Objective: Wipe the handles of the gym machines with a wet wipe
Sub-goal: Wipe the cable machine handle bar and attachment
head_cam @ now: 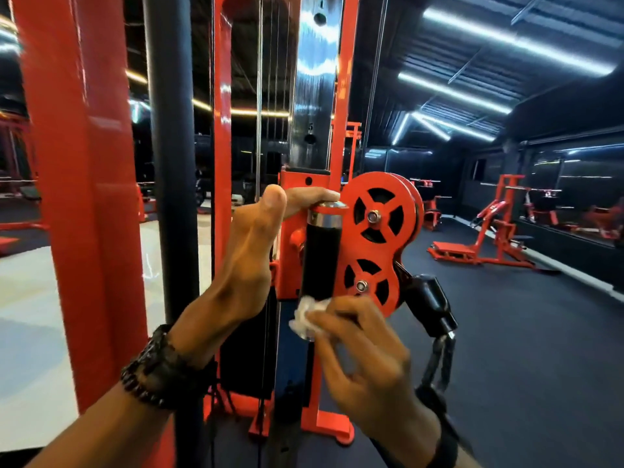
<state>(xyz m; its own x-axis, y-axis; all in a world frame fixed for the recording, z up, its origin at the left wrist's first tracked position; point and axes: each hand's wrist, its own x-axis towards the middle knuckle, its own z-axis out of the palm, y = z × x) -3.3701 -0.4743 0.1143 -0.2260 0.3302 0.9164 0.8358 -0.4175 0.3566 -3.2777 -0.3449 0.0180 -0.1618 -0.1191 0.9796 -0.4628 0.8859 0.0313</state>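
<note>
On the red cable machine, the upright black handle (319,258) stands between both hands. The left hand (256,251) reaches up, fingers laid over the handle's chrome top cap. The right hand (364,349) pinches a white wet wipe (309,314) against the handle's lower end. Red pulley wheels (378,238) sit just beside it.

The lower end of the handle (320,261) is covered by the wet wipe (308,315) and the right hand (366,359) — its bottom cap shows only as a sliver. The right hand is motion-blurred; finger positions cannot be fixed. The left hand (250,251) hides the carriage bracket behind it, and its fingertips lie out of sight beyond the handle's top cap. Both forearms are cut off by the lower edge. Distant machines (486,231) — detail too small to tell.
</note>
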